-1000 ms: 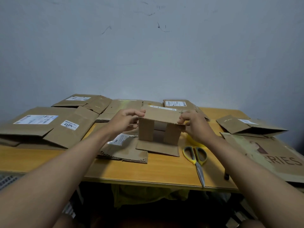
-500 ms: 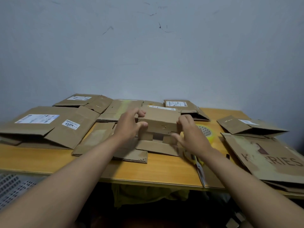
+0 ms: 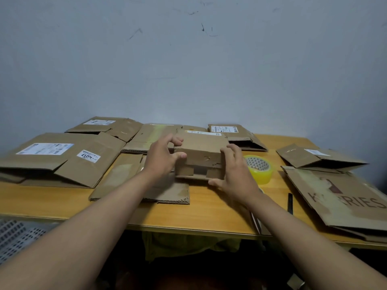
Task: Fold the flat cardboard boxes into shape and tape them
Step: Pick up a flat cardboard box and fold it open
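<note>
A small brown cardboard box [image 3: 201, 152] stands half-formed at the middle of the wooden table [image 3: 209, 214], its near flaps folded inward. My left hand [image 3: 162, 158] grips its left side, thumb on the front face and fingers curled over the top edge. Against the box's right side lies my right hand [image 3: 234, 174], fingers fairly straight and thumb low by the bottom flap. A roll of yellowish clear tape [image 3: 259, 167] lies just right of my right hand. Flat cardboard boxes [image 3: 62, 158] with white labels cover the table's left and back.
A large flat carton printed with dark letters [image 3: 343, 197] lies at the right, a smaller folded one [image 3: 318, 156] behind it. A black pen [image 3: 290, 203] rests by its edge. A flat cardboard sheet [image 3: 167, 193] lies under my left arm. A white perforated basket [image 3: 18, 235] sits lower left.
The box's top flap has been pushed down and forward, so the open front is now mostly closed. My right hand slid down its right side; the tape roll came into view and the scissors went behind my arm.
</note>
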